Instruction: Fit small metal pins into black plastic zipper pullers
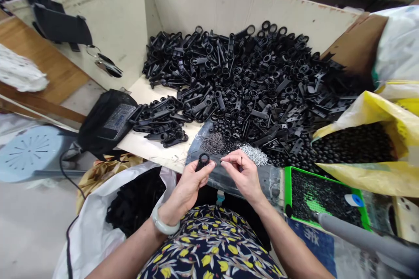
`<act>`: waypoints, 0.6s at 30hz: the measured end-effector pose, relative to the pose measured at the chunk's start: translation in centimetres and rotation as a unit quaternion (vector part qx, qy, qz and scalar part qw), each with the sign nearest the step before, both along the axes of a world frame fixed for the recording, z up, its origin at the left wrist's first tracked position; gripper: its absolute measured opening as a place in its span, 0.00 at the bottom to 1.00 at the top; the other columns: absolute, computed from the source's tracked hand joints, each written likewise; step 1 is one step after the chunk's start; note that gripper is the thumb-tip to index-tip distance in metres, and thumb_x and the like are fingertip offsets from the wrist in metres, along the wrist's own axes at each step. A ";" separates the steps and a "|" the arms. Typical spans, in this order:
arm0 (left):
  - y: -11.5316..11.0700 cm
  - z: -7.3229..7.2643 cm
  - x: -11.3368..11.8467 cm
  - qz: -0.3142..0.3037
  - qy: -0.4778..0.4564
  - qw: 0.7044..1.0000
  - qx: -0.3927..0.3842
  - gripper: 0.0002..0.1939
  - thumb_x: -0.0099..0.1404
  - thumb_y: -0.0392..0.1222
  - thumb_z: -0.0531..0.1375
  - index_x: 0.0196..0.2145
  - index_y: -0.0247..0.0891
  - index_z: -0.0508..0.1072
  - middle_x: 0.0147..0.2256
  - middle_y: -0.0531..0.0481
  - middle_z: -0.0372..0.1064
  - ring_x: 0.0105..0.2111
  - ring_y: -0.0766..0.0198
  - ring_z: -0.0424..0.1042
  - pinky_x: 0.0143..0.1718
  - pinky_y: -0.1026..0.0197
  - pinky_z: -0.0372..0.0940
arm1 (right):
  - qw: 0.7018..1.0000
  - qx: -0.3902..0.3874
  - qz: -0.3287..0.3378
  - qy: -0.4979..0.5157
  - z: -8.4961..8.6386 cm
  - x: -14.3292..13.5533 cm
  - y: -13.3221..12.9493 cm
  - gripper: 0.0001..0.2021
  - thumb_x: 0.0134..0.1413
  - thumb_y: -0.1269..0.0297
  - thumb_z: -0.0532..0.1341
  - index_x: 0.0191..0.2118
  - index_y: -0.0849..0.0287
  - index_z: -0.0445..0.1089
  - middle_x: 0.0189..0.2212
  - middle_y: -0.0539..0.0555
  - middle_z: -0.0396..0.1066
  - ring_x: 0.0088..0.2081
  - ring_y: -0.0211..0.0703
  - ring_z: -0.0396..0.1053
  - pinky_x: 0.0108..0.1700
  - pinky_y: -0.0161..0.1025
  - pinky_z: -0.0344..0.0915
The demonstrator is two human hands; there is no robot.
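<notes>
My left hand (191, 182) is closed around a black plastic part with a ring at its end (203, 158), held over the table's front edge. Close by on the right, my right hand (242, 175) pinches with thumb and forefinger; a tiny dark piece seems to show at the fingertips, too small to name. Just beyond the hands lie a heap of small brownish metal pieces (212, 143) and a heap of shiny silver ones (253, 154). A group of black ringed parts (163, 124) lies to the left.
A large pile of black plastic parts (235, 69) fills the back, against a board wall (245, 4). At right are a yellow bag (386, 109) of black balls and a green tray (288, 187). A white sack (88, 226) and a black pouch (104, 122) are left.
</notes>
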State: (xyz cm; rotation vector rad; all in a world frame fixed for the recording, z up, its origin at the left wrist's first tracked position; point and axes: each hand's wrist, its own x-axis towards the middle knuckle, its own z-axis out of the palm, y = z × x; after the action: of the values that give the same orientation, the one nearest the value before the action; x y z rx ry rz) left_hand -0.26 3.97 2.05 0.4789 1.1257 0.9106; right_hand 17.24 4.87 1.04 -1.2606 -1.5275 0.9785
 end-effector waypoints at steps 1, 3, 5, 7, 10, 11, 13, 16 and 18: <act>-0.1 0.0 0.1 0.003 -0.002 1.000 -0.002 0.22 0.53 0.53 0.75 0.31 0.35 0.71 0.21 0.63 0.51 0.20 0.75 0.44 0.20 0.67 0.41 | 1.000 -0.002 0.001 0.007 0.1 -0.2 0.0 0.05 0.63 0.62 0.65 0.38 0.55 0.78 0.36 0.52 0.73 0.29 0.38 0.64 0.29 0.36 0.60; -0.2 -0.2 0.3 0.004 -0.008 1.000 0.001 0.22 0.54 0.53 0.75 0.30 0.36 0.70 0.21 0.62 0.52 0.20 0.75 0.44 0.20 0.67 0.41 | 1.000 -0.005 0.005 0.011 0.1 -0.4 0.0 0.05 0.63 0.61 0.65 0.38 0.55 0.78 0.35 0.52 0.73 0.29 0.38 0.65 0.29 0.36 0.60; -0.4 -0.4 0.3 0.002 -0.011 1.000 0.009 0.21 0.55 0.52 0.74 0.30 0.36 0.69 0.22 0.62 0.53 0.20 0.75 0.45 0.20 0.67 0.42 | 1.000 -0.001 0.012 0.008 -0.2 -0.4 0.0 0.05 0.63 0.62 0.65 0.38 0.55 0.78 0.35 0.52 0.73 0.29 0.38 0.65 0.29 0.36 0.60; -0.5 -0.7 0.4 0.001 -0.014 1.000 0.017 0.21 0.57 0.52 0.73 0.31 0.36 0.70 0.23 0.61 0.53 0.20 0.75 0.46 0.21 0.67 0.43 | 1.000 0.001 0.020 0.002 -0.5 -0.4 0.0 0.05 0.64 0.62 0.65 0.38 0.55 0.78 0.35 0.52 0.73 0.29 0.37 0.65 0.30 0.36 0.60; -0.6 -0.9 0.4 0.006 -0.021 1.000 0.019 0.20 0.59 0.53 0.72 0.33 0.35 0.70 0.25 0.60 0.54 0.21 0.75 0.47 0.21 0.68 0.44 | 1.000 -0.007 0.028 -0.002 -0.8 -0.5 0.0 0.05 0.65 0.63 0.64 0.38 0.55 0.77 0.36 0.52 0.72 0.30 0.37 0.66 0.31 0.36 0.61; -0.6 -1.0 0.4 0.008 -0.023 1.000 0.018 0.20 0.59 0.53 0.72 0.33 0.35 0.69 0.25 0.60 0.54 0.22 0.75 0.48 0.21 0.68 0.44 | 0.999 -0.009 0.032 -0.002 -0.9 -0.5 0.0 0.05 0.65 0.63 0.64 0.38 0.55 0.77 0.36 0.52 0.72 0.30 0.38 0.66 0.31 0.36 0.61; -0.7 -0.9 0.4 0.014 -0.023 0.999 0.017 0.20 0.59 0.53 0.72 0.33 0.35 0.69 0.26 0.60 0.54 0.22 0.75 0.48 0.22 0.68 0.45 | 0.999 -0.013 0.039 -0.003 -1.2 -0.5 0.0 0.05 0.65 0.63 0.64 0.38 0.55 0.77 0.36 0.52 0.72 0.30 0.37 0.66 0.31 0.36 0.61; -0.6 -0.8 0.4 0.021 -0.021 0.999 0.019 0.21 0.59 0.53 0.72 0.32 0.35 0.69 0.26 0.60 0.54 0.22 0.75 0.49 0.22 0.68 0.46 | 0.999 -0.025 0.040 0.004 -1.6 -0.5 -0.1 0.06 0.65 0.61 0.64 0.39 0.55 0.77 0.36 0.52 0.72 0.31 0.38 0.66 0.31 0.36 0.60; -0.6 -0.7 0.5 0.026 -0.026 0.999 0.015 0.21 0.58 0.53 0.73 0.32 0.36 0.69 0.25 0.60 0.54 0.22 0.75 0.49 0.21 0.68 0.46 | 0.998 -0.041 0.037 0.018 -2.1 -0.6 -0.1 0.07 0.65 0.59 0.65 0.39 0.55 0.77 0.36 0.52 0.71 0.31 0.38 0.65 0.31 0.36 0.60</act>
State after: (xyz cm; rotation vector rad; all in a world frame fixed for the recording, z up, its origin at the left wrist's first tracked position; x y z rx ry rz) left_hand 0.22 3.37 1.35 0.4494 1.0822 0.9808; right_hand 16.69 4.73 -1.02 -1.2446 -1.5285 1.1163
